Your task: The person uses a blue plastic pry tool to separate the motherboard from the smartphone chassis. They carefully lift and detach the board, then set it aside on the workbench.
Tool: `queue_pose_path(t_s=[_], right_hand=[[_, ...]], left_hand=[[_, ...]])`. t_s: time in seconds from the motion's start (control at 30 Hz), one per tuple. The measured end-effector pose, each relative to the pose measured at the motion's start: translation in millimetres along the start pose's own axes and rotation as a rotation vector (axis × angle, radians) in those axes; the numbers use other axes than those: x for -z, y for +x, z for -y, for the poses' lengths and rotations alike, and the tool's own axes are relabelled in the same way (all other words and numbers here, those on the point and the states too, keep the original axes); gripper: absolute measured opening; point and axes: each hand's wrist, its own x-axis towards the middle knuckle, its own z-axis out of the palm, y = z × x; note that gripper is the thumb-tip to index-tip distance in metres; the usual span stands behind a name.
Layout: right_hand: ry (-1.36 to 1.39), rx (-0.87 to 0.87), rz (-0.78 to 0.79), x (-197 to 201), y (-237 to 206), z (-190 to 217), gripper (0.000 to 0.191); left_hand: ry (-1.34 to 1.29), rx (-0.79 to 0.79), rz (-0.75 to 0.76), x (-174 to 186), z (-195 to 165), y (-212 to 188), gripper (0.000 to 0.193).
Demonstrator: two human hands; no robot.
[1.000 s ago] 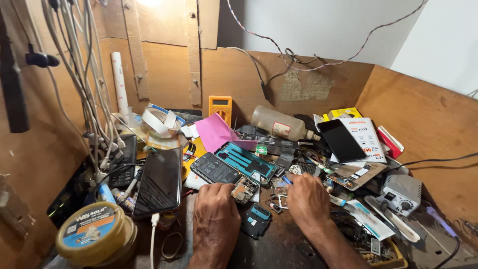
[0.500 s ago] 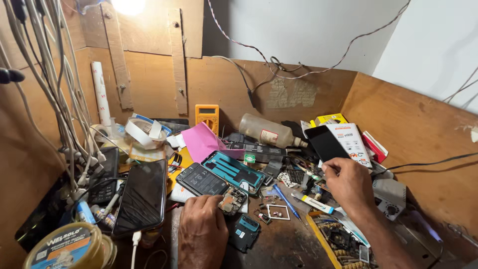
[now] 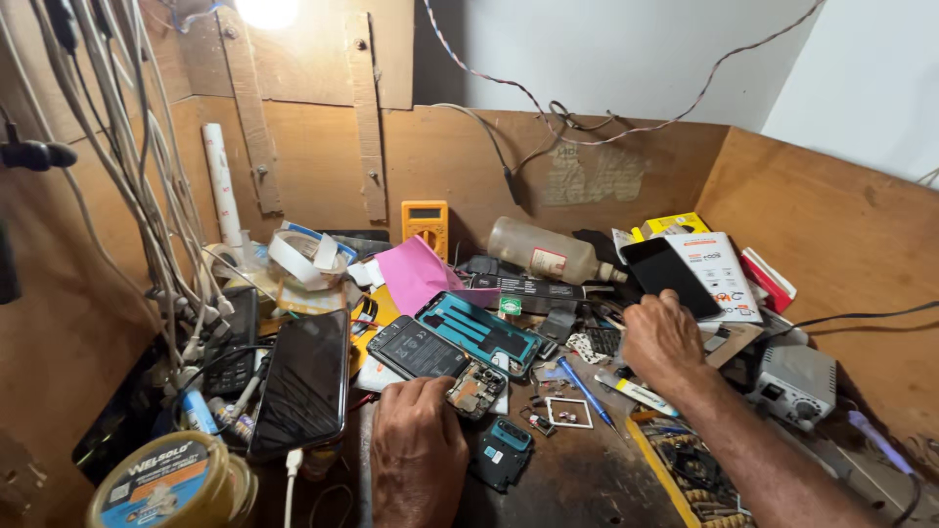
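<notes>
- The left hand (image 3: pixel 419 452) lies knuckles up on the dark worktop (image 3: pixel 577 484) at the bottom centre, fingers curled. Its fingertips touch a small circuit board (image 3: pixel 475 389); whether they grip the board or only press on it cannot be told.
- The circuit board sits at the lower corner of an opened phone (image 3: pixel 419 347) that lies face down with its black battery showing.
- Just right of that phone lies a teal phone frame (image 3: pixel 481 330), tilted the same way and touching it.
- The right hand (image 3: pixel 663 340) is stretched to the right among small parts, knuckles up, fingers bent downward. The fingertips are hidden, so what it holds, if anything, cannot be told.
- Just behind the right hand a black phone (image 3: pixel 670 276) lies on a white box (image 3: pixel 722 266).
- Between the two hands lie a blue pen (image 3: pixel 586 391) and a small white frame (image 3: pixel 568 413).
- A small teal part (image 3: pixel 503 452) rests just right of the left hand.
- A dark phone (image 3: pixel 302 381) with a white cable plugged in lies left of the left hand.
- A yellow meter (image 3: pixel 425 225) and a plastic bottle (image 3: pixel 543 251), lying on its side, are at the back wall.
- A round tin (image 3: pixel 164 481) stands at the bottom left.
</notes>
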Motion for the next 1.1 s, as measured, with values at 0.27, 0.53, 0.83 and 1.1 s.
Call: queue_pose_path(t_s=[0.27, 0.53, 0.83, 1.1], right_hand=[[-0.009, 0.027, 0.044, -1.7, 3.9, -1.6, 0.009], [0.001, -0.002, 0.093, -8.1, 4.4, -8.9, 0.005], [0.336, -0.157, -0.042, -0.1, -8.9, -17.1, 0.018], [0.729, -0.343, -0.154, 7.8, 2.2, -17.7, 0.025]], left_hand=[[-0.008, 0.017, 0.043, 1.0, -0.9, 0.7, 0.022], [-0.038, 0.055, -0.016, 1.1, -1.8, -0.8, 0.022], [-0.079, 0.065, -0.053, 1.5, -2.3, -1.8, 0.021], [-0.097, 0.096, -0.058, 0.4, -0.5, -1.1, 0.021]])
